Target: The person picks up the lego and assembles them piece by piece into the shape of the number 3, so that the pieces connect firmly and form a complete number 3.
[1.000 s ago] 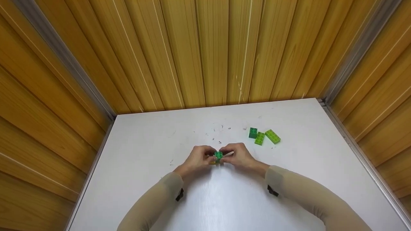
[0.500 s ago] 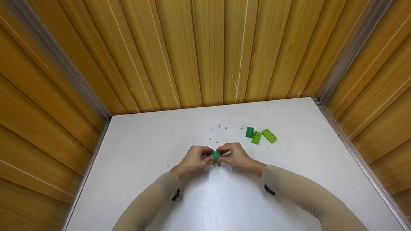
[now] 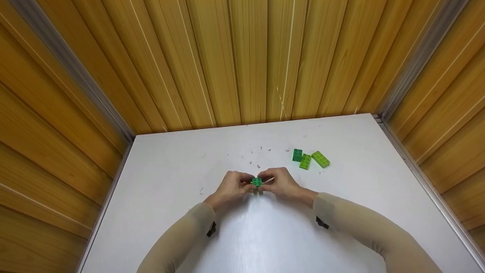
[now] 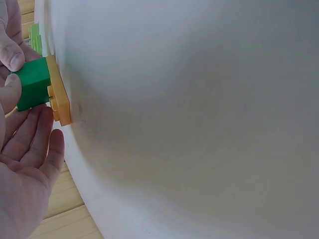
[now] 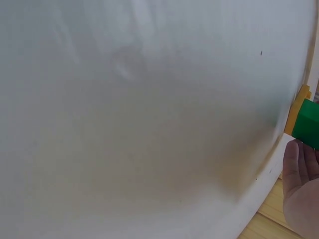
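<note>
A green building brick (image 3: pixel 257 181) with studs on top is pinched between both hands at the middle of the table. My left hand (image 3: pixel 233 185) grips its left side, thumb and fingers on it. From the other side my right hand (image 3: pixel 281 182) holds it the same way. In the left wrist view the green brick (image 4: pixel 34 83) sits on a flat yellow-orange brick (image 4: pixel 60 92), whose studs stick out past one side. The right wrist view shows the yellow-orange brick (image 5: pixel 297 109) under the green one, against the white table.
Beyond my right hand lie a dark green brick (image 3: pixel 297 154), a lime brick (image 3: pixel 305 161) beside it and a longer lime brick (image 3: pixel 321 159). Small dark marks dot the white table (image 3: pixel 174 167). Wood-patterned walls (image 3: pixel 250 68) stand behind and at both sides.
The hands stay together around the green brick, which shows less of its front side now. The head view shifts slightly; the loose bricks keep their places.
</note>
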Available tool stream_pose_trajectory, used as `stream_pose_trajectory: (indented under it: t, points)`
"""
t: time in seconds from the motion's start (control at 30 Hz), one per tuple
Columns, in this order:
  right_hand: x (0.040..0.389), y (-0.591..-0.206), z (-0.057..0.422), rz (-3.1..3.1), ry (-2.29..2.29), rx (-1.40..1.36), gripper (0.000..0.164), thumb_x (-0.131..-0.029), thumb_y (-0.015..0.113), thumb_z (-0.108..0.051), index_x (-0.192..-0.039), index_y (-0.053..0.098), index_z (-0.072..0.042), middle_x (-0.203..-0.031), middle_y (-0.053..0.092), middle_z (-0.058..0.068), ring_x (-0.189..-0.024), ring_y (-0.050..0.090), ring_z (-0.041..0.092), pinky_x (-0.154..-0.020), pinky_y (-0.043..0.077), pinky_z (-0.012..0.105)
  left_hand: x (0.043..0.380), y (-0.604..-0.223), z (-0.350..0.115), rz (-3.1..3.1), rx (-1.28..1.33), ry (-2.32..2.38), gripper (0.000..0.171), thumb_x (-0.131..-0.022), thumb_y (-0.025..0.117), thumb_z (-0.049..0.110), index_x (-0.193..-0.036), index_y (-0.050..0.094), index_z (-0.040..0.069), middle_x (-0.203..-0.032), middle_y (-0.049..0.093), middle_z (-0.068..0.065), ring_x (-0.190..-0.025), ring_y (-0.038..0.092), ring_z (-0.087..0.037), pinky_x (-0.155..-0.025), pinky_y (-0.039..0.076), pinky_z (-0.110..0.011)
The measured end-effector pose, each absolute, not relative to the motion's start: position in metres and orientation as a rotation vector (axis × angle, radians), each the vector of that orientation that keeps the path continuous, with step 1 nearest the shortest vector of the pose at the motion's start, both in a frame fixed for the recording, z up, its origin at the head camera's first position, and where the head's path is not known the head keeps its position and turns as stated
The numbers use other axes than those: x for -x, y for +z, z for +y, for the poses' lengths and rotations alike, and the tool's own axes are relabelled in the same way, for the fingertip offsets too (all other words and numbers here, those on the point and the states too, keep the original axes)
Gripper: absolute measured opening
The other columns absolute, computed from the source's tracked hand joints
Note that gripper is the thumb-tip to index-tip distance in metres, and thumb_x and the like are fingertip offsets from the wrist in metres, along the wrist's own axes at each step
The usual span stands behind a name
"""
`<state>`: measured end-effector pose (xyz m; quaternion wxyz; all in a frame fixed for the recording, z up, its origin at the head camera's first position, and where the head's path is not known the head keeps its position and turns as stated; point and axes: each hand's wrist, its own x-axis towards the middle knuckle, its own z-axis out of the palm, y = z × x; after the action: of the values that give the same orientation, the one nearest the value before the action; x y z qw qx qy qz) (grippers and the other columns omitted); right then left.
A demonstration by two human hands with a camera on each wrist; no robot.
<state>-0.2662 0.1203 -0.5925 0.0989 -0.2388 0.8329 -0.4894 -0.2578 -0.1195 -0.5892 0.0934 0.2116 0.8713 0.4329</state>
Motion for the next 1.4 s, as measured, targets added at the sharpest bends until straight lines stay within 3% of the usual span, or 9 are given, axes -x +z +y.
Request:
stream_pose_trajectory:
  t: [0.3, 0.63, 1.17, 1.4]
  points:
    - [0.266, -0.591, 0.127, 2.472, -1.428, 0.715, 0.032, -0.096, 0.089, -0.009, -0.127, 0.084, -0.006, -0.124, 0.085, 0.015, -0.113, 0.083, 0.032, -0.093, 0.07, 0.033, 0.256, -0.589, -0.119, 2.581, -0.56, 1.286, 0.026, -0.103, 0.082, 0.012, -0.129, 0.084, 0.006, -0.124, 0.087, -0.007, -0.119, 0.082, -0.021, -0.105, 0.067, -0.038]
    - [0.266, -0.588, 0.137, 2.515, -1.432, 0.719, 0.028, -0.096, 0.089, -0.011, -0.119, 0.084, 0.002, -0.117, 0.084, 0.022, -0.11, 0.082, 0.037, -0.094, 0.07, 0.039, 0.256, -0.587, -0.12, 2.606, -0.56, 1.249, 0.027, -0.102, 0.083, 0.014, -0.128, 0.084, 0.004, -0.123, 0.087, -0.007, -0.118, 0.082, -0.019, -0.105, 0.067, -0.04]
    - [0.264, -0.583, 0.158, 2.53, -1.398, 0.604, 0.034, -0.099, 0.085, -0.015, -0.128, 0.079, 0.002, -0.126, 0.082, 0.021, -0.116, 0.08, 0.034, -0.099, 0.069, 0.039, 0.254, -0.586, -0.118, 2.625, -0.501, 1.207, 0.034, -0.102, 0.084, 0.017, -0.134, 0.081, 0.004, -0.129, 0.085, -0.008, -0.123, 0.081, -0.022, -0.112, 0.064, -0.045]
    - [0.264, -0.583, 0.168, 2.533, -1.4, 0.619, 0.035, -0.098, 0.086, -0.014, -0.127, 0.079, 0.003, -0.127, 0.082, 0.023, -0.117, 0.079, 0.037, -0.098, 0.069, 0.041, 0.253, -0.585, -0.118, 2.615, -0.511, 1.221, 0.034, -0.103, 0.083, 0.015, -0.134, 0.081, 0.004, -0.127, 0.086, -0.009, -0.119, 0.081, -0.02, -0.108, 0.066, -0.043]
